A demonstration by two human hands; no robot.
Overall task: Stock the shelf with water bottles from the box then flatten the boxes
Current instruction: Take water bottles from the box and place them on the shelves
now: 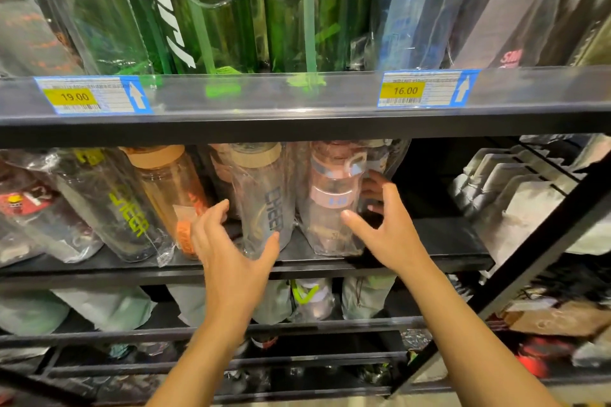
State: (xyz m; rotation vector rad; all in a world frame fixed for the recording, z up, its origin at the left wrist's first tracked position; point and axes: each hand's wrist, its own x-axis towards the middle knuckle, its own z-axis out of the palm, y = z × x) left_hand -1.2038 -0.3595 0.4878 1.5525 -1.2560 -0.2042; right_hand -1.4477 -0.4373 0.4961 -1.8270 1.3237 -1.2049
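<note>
Clear CHEER bottle [264,201]: wrapped, upright on middle shelf [429,241]; left hand [231,251] at its base, fingers spread and straight, thumb touching its front, gripping nothing; pink-banded bottle [330,201] just to its right, upright; right hand [386,231] holds that one, thumb on front, fingers curved round its right side; orange bottle [168,188] just to its left; hands apart.

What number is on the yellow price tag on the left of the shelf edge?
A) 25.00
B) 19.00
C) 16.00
B: the left yellow price tag reads 19.00, while the right yellow price tag reads 16.00.
</note>
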